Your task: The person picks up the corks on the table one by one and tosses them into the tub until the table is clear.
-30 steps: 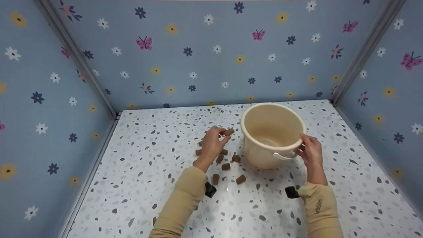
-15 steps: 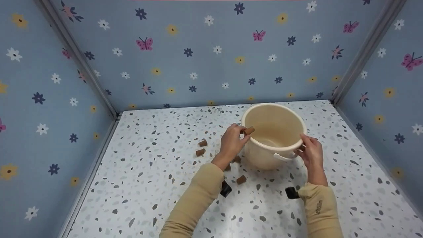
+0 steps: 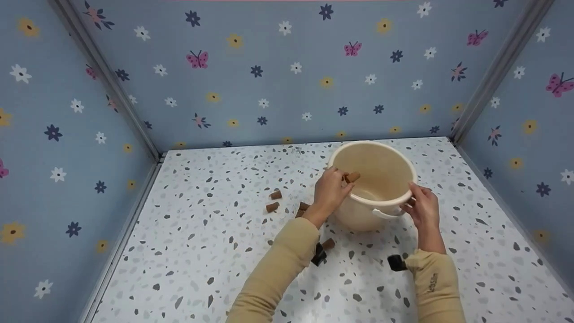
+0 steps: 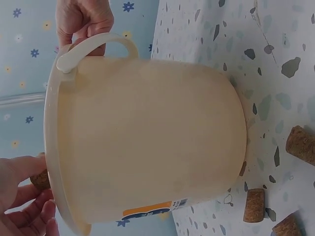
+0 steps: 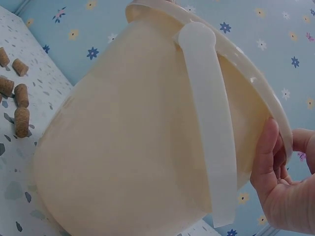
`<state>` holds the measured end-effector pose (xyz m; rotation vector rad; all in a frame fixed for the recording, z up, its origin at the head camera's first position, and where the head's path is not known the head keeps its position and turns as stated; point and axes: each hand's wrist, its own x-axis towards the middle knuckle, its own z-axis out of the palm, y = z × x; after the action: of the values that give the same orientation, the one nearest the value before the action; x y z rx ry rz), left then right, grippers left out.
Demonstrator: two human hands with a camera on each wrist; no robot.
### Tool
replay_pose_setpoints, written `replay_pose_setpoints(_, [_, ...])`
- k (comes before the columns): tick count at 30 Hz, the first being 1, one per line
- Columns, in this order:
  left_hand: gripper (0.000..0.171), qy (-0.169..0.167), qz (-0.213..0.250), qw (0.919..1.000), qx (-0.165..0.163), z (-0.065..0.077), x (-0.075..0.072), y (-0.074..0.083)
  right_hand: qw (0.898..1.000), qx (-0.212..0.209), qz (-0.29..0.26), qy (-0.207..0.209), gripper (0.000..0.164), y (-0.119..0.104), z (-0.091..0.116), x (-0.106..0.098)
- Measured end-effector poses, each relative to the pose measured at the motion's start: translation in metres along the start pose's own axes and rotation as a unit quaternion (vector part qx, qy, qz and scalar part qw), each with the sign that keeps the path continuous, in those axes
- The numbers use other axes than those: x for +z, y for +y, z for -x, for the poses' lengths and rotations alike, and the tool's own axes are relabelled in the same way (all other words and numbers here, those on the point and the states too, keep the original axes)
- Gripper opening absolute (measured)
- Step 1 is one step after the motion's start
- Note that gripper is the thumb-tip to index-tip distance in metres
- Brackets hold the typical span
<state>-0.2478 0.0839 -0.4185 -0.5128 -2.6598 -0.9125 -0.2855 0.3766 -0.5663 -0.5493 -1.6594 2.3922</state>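
Note:
My left hand (image 3: pixel 331 192) pinches a brown cork (image 3: pixel 353 177) over the near left rim of a cream plastic bucket (image 3: pixel 358 217). In the left wrist view the cork (image 4: pixel 40 180) shows between thumb and fingers, just past the rim. My right hand (image 3: pixel 423 207) grips the bucket's right rim, thumb and fingers on either side of the wall, as the right wrist view shows for the hand (image 5: pixel 283 179). The bucket stands upright, its white handle (image 5: pixel 209 123) hanging down. Part of its inside floor is hidden by the rim and my left hand.
Several loose corks lie on the speckled tabletop left of the bucket, among them one cork (image 3: pixel 272 207) at the far left and another cork (image 3: pixel 328 244) in front. My left forearm covers some. Flower-patterned walls (image 3: pixel 287 72) enclose the back and sides.
My left hand has carried the cork rightward from above the scattered corks to over the bucket's rim. My right hand and the bucket have stayed in place.

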Motion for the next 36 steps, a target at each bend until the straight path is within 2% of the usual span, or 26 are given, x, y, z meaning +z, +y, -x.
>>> replay_pose_setpoints(3, [0.024,-0.003,-0.010,0.9999,-0.003,-0.002,0.003,0.003,1.000,0.009,-0.009,0.004,0.041,-0.004,0.004,0.004])
replay_pose_setpoints(6, [0.028,-0.008,-0.017,0.9998,-0.005,-0.003,0.004,0.004,1.000,0.022,0.006,0.009,0.045,-0.003,0.000,0.003])
replay_pose_setpoints(9, [0.036,-0.012,-0.017,0.9998,-0.006,-0.003,0.005,0.003,1.000,0.012,0.020,0.019,0.057,0.008,-0.014,-0.005])
replay_pose_setpoints(13, [0.045,-0.011,0.007,0.9999,-0.008,-0.001,0.004,0.001,1.000,-0.005,0.023,0.014,0.060,0.017,-0.024,-0.011])
replay_pose_setpoints(14, [0.045,-0.010,0.013,0.9998,-0.007,-0.001,0.004,0.001,1.000,-0.007,0.021,0.012,0.059,0.017,-0.024,-0.012])
replay_pose_setpoints(15, [0.045,-0.009,0.017,0.9998,-0.006,-0.001,0.004,0.000,1.000,-0.002,0.006,0.002,0.054,0.010,-0.014,-0.008])
replay_pose_setpoints(20, [0.041,-0.005,0.019,0.9998,0.007,0.003,0.001,-0.001,1.000,0.024,0.008,0.008,0.052,0.004,-0.009,-0.005])
replay_pose_setpoints(21, [0.040,-0.002,0.017,0.9998,0.012,0.003,0.001,-0.001,1.000,0.014,0.010,0.006,0.051,0.006,-0.009,-0.006])
replay_pose_setpoints(22, [0.040,0.002,0.015,0.9998,0.016,0.004,0.000,-0.001,1.000,-0.004,0.024,0.010,0.054,0.013,-0.019,-0.010])
replay_pose_setpoints(24, [0.039,0.010,0.011,0.9997,0.022,0.006,-0.001,-0.002,1.000,0.003,0.024,0.021,0.047,-0.007,0.009,0.009])
replay_pose_setpoints(27, [0.039,0.020,0.008,0.9995,0.023,0.008,-0.003,-0.003,1.000,-0.006,0.017,0.018,0.042,-0.014,0.017,0.013])
replay_pose_setpoints(29, [0.038,0.024,0.014,0.9994,0.019,0.009,-0.005,-0.006,0.999,0.021,0.017,0.032,0.043,-0.020,0.022,0.017])
replay_pose_setpoints(31, [0.038,0.030,0.022,0.9991,0.018,0.012,-0.009,-0.010,1.000,0.017,0.006,0.014,0.045,-0.004,-0.003,0.000])
replay_pose_setpoints(36, [0.036,0.038,0.045,0.9980,0.021,0.019,-0.013,-0.023,1.000,0.001,0.014,0.022,0.055,0.016,-0.026,-0.011])
